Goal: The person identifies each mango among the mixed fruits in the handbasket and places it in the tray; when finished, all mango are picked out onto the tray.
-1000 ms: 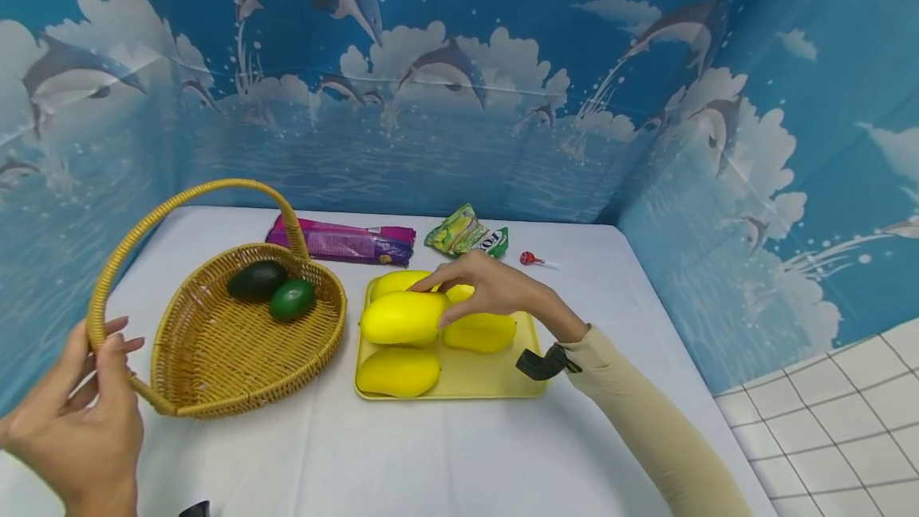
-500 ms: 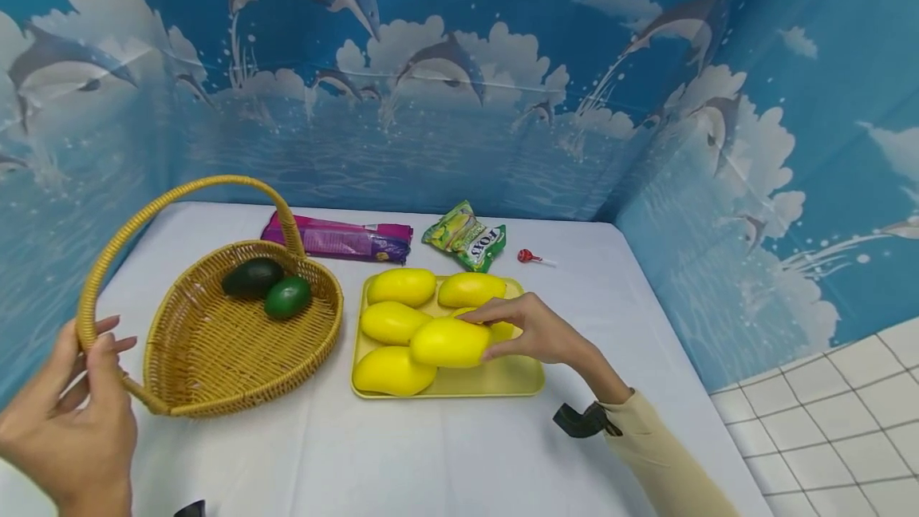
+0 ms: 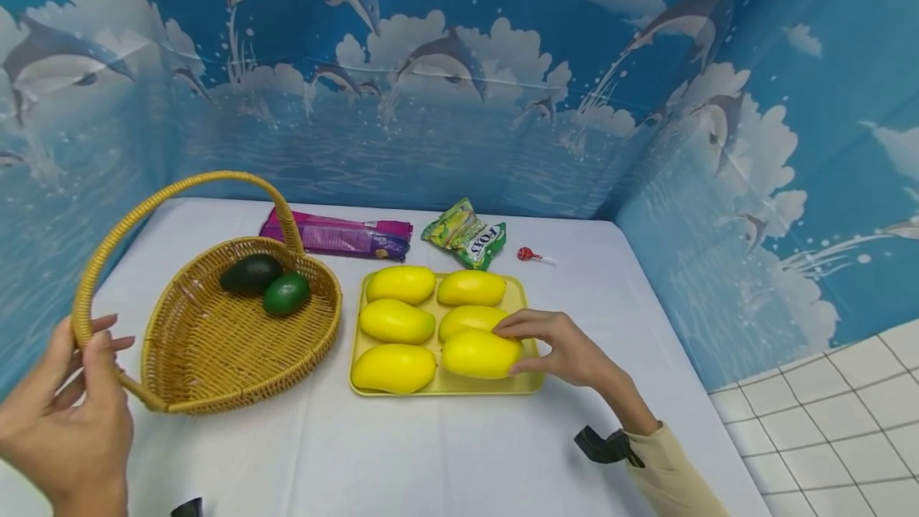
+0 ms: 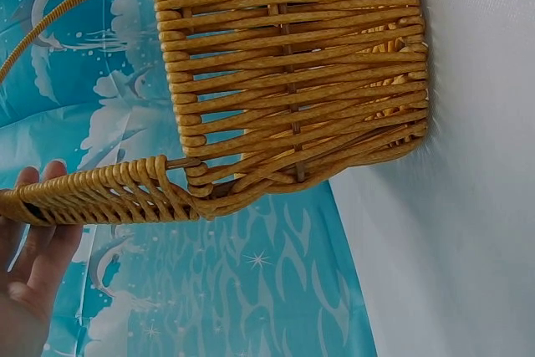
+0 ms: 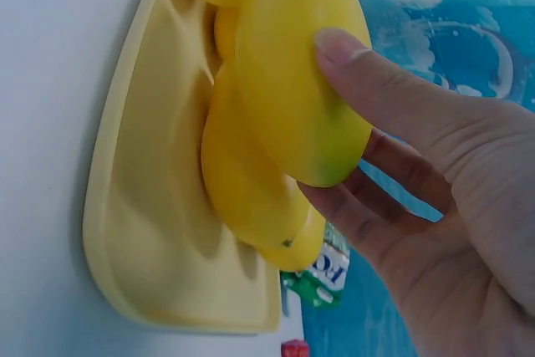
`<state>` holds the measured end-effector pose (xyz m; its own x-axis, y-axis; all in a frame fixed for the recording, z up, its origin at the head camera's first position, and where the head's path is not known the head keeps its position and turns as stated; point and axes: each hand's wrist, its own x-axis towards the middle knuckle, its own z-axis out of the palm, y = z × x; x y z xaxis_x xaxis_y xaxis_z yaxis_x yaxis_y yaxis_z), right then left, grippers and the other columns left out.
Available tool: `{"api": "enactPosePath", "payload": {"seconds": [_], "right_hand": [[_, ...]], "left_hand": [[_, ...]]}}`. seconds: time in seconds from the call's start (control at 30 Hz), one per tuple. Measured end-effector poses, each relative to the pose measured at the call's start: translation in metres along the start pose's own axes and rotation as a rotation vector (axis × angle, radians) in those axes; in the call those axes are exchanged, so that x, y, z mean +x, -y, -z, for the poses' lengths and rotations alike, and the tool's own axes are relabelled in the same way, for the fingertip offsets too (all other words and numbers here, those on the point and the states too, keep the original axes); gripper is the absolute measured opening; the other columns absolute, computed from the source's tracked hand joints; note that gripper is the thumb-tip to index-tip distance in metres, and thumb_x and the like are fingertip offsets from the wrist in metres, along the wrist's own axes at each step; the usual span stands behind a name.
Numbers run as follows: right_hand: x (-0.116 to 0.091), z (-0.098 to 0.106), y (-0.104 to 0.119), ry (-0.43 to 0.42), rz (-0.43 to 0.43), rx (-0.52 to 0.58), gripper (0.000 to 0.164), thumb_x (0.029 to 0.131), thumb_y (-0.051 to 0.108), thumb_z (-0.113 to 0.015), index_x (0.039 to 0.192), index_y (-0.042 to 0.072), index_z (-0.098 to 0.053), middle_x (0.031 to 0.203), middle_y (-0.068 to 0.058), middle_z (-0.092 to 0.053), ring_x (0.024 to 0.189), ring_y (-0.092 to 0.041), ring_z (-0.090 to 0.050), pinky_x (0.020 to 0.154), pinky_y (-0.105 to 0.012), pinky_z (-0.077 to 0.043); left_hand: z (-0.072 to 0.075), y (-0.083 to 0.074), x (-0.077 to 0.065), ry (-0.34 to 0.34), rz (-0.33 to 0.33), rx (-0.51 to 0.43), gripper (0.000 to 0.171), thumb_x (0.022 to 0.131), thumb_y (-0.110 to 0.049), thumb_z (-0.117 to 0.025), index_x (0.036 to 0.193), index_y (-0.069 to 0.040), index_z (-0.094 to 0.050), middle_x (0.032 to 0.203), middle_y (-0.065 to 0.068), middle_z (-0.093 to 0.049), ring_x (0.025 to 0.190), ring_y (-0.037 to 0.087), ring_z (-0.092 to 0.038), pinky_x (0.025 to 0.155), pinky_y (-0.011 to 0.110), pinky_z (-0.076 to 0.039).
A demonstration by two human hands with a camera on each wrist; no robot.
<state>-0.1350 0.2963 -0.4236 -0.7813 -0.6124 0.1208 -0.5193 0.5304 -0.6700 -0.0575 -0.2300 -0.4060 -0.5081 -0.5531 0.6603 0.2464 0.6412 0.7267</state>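
My right hand holds a yellow mango between thumb and fingers over the near right part of a pale yellow tray. In the right wrist view the held mango is tilted, with a greenish patch at one end, and hides part of another mango. Several more mangoes lie in the tray in two columns. At the far left my left hand grips the handle of a wicker basket; the left wrist view shows fingers behind that handle.
Inside the basket are a dark avocado and a green one. Behind the tray lie a purple packet, a green FOX'S candy bag and a red lollipop. A dolphin-print curtain encloses the white-covered table.
My right hand has carried the mango from the tray's left side rightward and toward me, to the near right part. The left hand keeps its grip on the basket handle.
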Motion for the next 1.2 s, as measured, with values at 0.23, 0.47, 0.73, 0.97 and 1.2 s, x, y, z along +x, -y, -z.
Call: {"api": "enactPosePath", "payload": {"seconds": [0.23, 0.47, 0.73, 0.97, 1.2], "right_hand": [[-0.014, -0.007, -0.008, -0.051, -0.022, -0.006, 0.054, 0.083, 0.017, -0.094, 0.133, 0.012, -0.078, 0.134, -0.001, -0.075, 0.126, -0.025, -0.067, 0.116, -0.037, -0.055], [-0.016, -0.017, -0.013, -0.063, -0.034, 0.02, 0.052, 0.082, 0.014, -0.094, 0.132, 0.01, -0.078, 0.132, -0.001, -0.076, 0.125, -0.025, -0.067, 0.115, -0.031, -0.055], [-0.014, -0.026, -0.014, -0.069, -0.059, 0.028, 0.052, 0.082, 0.016, -0.095, 0.131, 0.011, -0.078, 0.132, -0.001, -0.076, 0.125, -0.025, -0.067, 0.115, -0.035, -0.056], [-0.015, -0.031, -0.015, -0.068, -0.069, 0.025, 0.053, 0.081, 0.015, -0.096, 0.131, 0.011, -0.079, 0.132, 0.0, -0.076, 0.123, -0.023, -0.067, 0.113, -0.036, -0.057], [-0.015, -0.033, -0.016, -0.081, -0.094, 0.027, 0.056, 0.082, 0.018, -0.096, 0.133, 0.01, -0.076, 0.133, -0.001, -0.076, 0.125, -0.023, -0.067, 0.119, -0.043, -0.053]], "left_hand": [[0.002, -0.004, 0.0, 0.051, -0.032, 0.056, 0.034, 0.111, -0.025, -0.057, 0.141, -0.018, -0.072, 0.125, -0.018, -0.074, 0.098, -0.02, -0.064, 0.084, -0.001, -0.053], [0.002, -0.006, 0.001, 0.048, -0.039, 0.057, 0.034, 0.111, -0.026, -0.057, 0.141, -0.018, -0.072, 0.127, -0.013, -0.075, 0.1, -0.019, -0.065, 0.086, 0.001, -0.054], [0.003, -0.003, 0.0, 0.041, -0.042, 0.049, 0.034, 0.11, -0.024, -0.059, 0.14, -0.017, -0.073, 0.125, -0.019, -0.074, 0.099, -0.019, -0.065, 0.086, 0.002, -0.054], [0.002, -0.004, -0.001, 0.029, -0.03, 0.033, 0.032, 0.109, -0.021, -0.061, 0.139, -0.018, -0.073, 0.125, -0.015, -0.075, 0.099, -0.016, -0.067, 0.084, 0.002, -0.054], [0.003, -0.004, 0.0, 0.042, -0.012, 0.076, 0.034, 0.11, -0.025, -0.059, 0.142, -0.02, -0.072, 0.128, 0.0, -0.077, 0.1, -0.019, -0.065, 0.087, 0.002, -0.054]]}}
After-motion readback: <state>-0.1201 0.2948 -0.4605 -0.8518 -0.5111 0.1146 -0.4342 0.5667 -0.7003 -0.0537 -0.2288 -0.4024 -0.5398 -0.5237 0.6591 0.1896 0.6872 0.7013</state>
